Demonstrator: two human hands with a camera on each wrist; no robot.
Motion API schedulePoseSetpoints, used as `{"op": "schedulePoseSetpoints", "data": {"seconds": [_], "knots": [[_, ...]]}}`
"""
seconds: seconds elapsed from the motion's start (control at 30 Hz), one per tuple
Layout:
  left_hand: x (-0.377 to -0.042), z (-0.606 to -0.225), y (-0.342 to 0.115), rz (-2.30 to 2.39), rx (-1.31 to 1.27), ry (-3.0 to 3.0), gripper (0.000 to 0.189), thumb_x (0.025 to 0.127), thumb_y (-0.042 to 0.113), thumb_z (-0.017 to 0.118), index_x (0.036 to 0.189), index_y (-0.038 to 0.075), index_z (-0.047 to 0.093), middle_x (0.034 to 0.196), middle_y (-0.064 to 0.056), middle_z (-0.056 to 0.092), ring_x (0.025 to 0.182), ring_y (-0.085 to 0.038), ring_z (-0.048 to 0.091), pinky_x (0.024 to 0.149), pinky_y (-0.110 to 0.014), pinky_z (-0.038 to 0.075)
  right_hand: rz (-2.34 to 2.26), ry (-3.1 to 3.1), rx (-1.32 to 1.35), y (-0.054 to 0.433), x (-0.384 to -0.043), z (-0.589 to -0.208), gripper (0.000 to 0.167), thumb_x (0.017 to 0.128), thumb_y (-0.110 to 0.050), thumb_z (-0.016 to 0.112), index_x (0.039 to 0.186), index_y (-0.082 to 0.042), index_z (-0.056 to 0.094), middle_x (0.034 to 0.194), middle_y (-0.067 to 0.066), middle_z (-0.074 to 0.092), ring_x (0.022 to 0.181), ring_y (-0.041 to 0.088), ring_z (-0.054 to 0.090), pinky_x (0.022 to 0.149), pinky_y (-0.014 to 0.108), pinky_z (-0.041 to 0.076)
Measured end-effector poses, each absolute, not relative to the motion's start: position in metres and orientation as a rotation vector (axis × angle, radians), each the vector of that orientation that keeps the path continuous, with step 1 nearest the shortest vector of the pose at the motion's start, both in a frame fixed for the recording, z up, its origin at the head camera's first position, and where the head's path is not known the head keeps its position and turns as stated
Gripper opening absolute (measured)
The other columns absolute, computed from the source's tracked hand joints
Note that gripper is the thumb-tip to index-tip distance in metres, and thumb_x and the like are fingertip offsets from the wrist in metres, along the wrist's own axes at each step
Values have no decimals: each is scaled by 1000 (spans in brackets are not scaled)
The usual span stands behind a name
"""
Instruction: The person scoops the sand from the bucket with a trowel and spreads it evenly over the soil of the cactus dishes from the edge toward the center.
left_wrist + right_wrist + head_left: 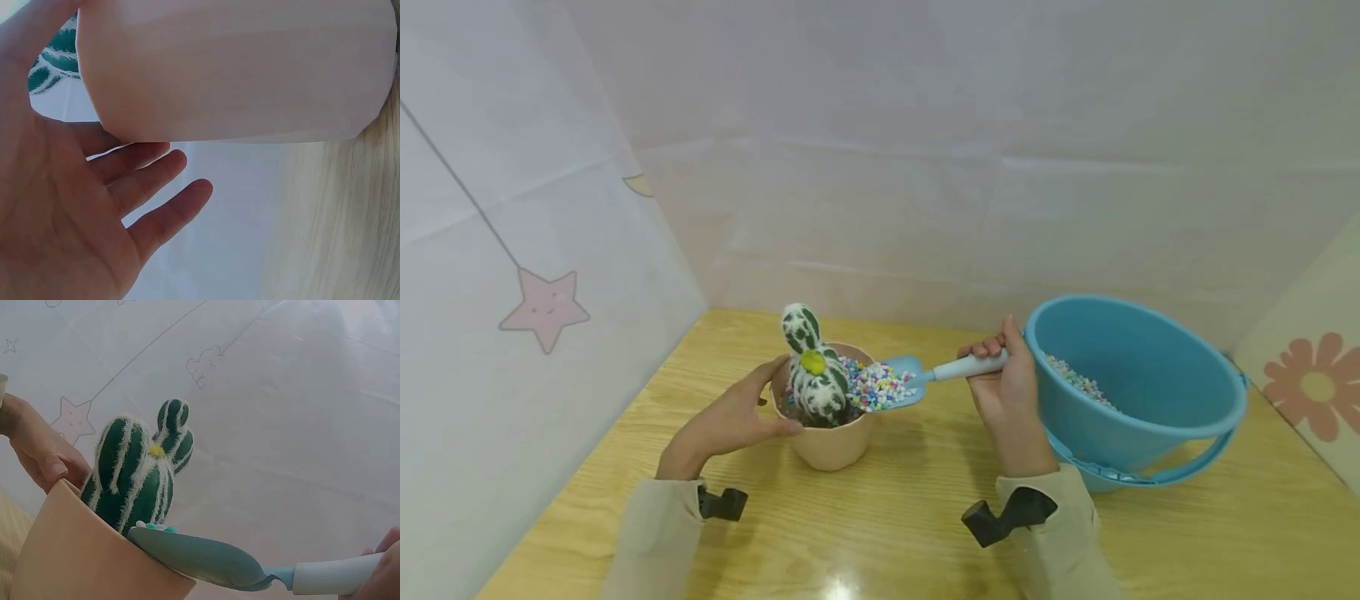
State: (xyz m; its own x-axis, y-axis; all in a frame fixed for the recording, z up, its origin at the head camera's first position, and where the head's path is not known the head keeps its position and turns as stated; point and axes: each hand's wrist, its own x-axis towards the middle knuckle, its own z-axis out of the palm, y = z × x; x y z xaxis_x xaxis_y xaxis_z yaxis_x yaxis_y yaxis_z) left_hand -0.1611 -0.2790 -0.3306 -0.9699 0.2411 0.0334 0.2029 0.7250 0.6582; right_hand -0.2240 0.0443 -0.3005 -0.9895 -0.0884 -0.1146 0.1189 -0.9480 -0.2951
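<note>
A peach flowerpot holds a green cactus with white fuzz and a yellow flower; it looks artificial. My left hand holds the pot by its left side, thumb at the near rim. In the left wrist view, several fingers of it extend past the pot wall. My right hand grips the white handle of a small blue shovel. Colourful pebbles lie on its blade, whose tip is over the pot's right rim, beside the cactus. More pebbles show inside the pot.
A large blue bucket stands just right of my right hand, with colourful pebbles inside and its handle hanging at the front. The wooden table meets pale printed sheets at the back and sides.
</note>
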Motion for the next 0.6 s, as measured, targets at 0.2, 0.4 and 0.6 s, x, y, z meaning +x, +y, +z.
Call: {"op": "schedulePoseSetpoints", "data": {"seconds": [0.2, 0.4, 0.6], "knots": [[-161, -330, -278, 1068, 355, 2874, 101, 80, 47, 73, 153, 6, 16, 155, -22, 21, 139, -44, 27, 106, -59, 34, -3005, 517, 111, 45, -222, -298, 36, 99, -27, 47, 69, -9, 41, 55, 3, 41, 51, 17, 42, 66, 29, 38], [-159, -325, -273, 1016, 368, 2929, 101, 77, 46, 76, 148, -2, 23, 150, -24, 32, 137, -43, 33, 106, -58, 33, -3001, 592, 77, 45, -221, -296, 35, 100, -29, 45, 71, -9, 41, 55, 2, 42, 52, 16, 43, 66, 29, 39], [-158, -329, -274, 1086, 376, 2886, 106, 78, 46, 76, 151, -2, 14, 154, -24, 22, 141, -43, 24, 109, -59, 29, -2993, 639, 46, 43, -219, -294, 33, 99, -29, 46, 72, -9, 42, 56, 2, 43, 53, 16, 45, 67, 29, 40]]}}
